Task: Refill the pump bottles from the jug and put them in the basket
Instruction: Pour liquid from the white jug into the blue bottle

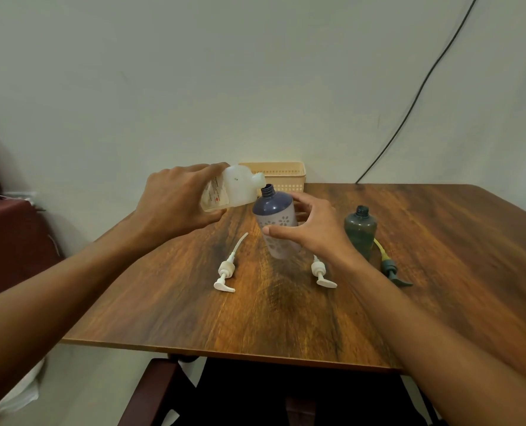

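My left hand (175, 204) grips a translucent white jug (235, 187), tipped to the right so that its spout sits just above the open neck of a purple bottle with a white flower pattern (275, 224). My right hand (312, 229) wraps around that bottle from the right and holds it upright on the table. A dark green bottle (360, 230) stands open further right. Two white pump heads (226, 270) (321, 272) lie on the table in front, and a dark pump with a yellow tube (390, 265) lies by the green bottle. The beige basket (286, 176) stands behind, against the wall.
The wooden table (286, 318) has its front edge close to me and a corner at the left. A dark red chair (6, 229) stands at the left. A black cable (415, 106) hangs down the wall to the table's back edge.
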A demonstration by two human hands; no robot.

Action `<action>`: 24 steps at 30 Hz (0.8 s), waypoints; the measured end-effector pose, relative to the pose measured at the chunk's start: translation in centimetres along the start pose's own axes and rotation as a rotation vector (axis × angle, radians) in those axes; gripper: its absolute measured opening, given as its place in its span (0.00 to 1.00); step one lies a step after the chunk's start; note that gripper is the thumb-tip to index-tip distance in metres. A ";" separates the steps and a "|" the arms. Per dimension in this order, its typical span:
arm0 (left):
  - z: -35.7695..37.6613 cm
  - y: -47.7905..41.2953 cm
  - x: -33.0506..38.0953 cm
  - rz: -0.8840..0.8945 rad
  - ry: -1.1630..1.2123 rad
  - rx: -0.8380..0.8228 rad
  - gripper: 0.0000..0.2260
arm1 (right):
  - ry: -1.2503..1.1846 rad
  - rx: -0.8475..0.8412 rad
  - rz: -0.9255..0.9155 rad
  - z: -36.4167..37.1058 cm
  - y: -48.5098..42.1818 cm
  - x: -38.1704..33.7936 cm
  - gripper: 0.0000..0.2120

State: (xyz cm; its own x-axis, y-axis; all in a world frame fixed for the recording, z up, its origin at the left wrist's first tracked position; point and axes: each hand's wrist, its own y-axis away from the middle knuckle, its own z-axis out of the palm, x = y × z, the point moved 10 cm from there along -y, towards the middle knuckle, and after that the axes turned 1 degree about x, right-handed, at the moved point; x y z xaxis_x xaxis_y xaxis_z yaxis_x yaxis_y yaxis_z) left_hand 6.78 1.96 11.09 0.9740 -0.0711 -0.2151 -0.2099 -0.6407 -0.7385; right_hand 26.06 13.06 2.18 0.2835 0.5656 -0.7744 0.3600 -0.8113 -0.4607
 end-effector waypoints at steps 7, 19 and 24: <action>-0.1 -0.6 -0.1 0.019 -0.022 -0.025 0.32 | -0.001 0.016 -0.007 0.0 0.0 -0.1 0.40; -1.0 -1.4 0.4 0.093 -0.090 -0.015 0.32 | -0.029 0.015 0.001 0.1 0.1 -0.1 0.39; -1.0 -1.4 0.7 0.104 -0.096 -0.027 0.32 | -0.014 0.018 0.003 0.0 0.2 -0.1 0.40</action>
State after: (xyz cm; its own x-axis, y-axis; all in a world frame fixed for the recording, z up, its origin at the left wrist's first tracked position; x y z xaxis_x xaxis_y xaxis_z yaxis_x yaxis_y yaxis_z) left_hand 7.86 2.04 12.64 0.9341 -0.0657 -0.3510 -0.3059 -0.6544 -0.6915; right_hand 26.11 12.89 2.17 0.2718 0.5614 -0.7817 0.3430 -0.8154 -0.4663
